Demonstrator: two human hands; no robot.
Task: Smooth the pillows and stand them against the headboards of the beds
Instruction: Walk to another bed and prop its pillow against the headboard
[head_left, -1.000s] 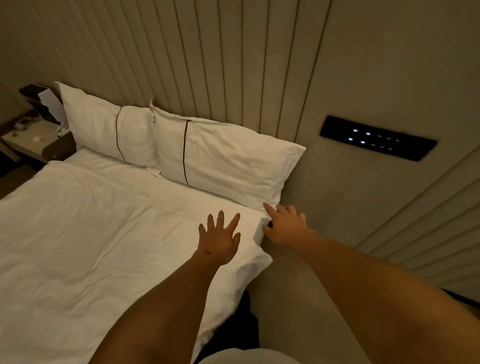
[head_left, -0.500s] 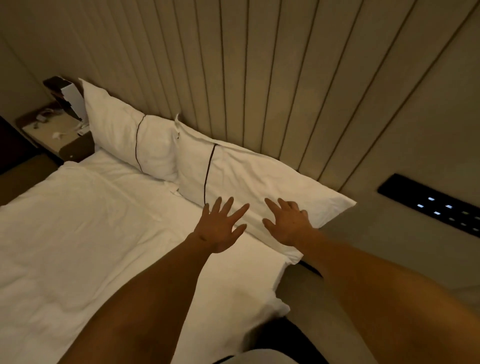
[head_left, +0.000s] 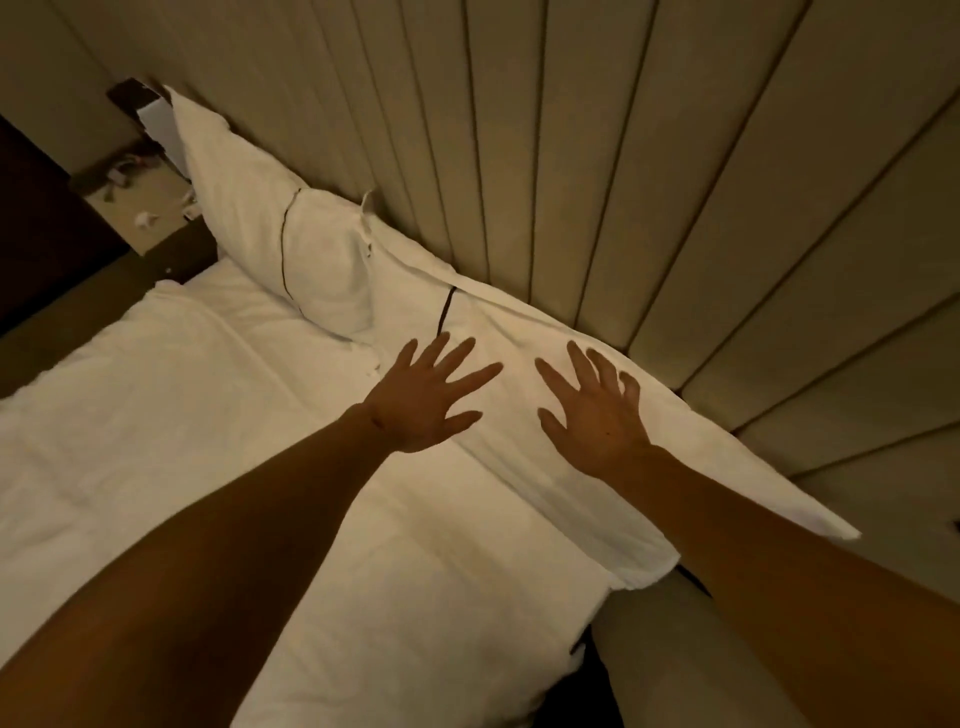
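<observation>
Grip: left hand (head_left: 423, 400) and right hand (head_left: 597, 410) spread flat, grasping nothing.
Change: both have moved up from the bed's corner onto the near pillow (head_left: 524, 395), seemingly pressing it.
Pillows: near one against the headboard (head_left: 597, 156); far pillow (head_left: 270, 228) propped beside it.
Meaning: smoothing is starting.

Dim, warm yellowish light (soft blur throughout), with wide-angle bending at the edges.

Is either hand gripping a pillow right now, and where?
Nothing is held. Left hand and right hand are open, fingers spread, over the near pillow; contact cannot be told.
</observation>
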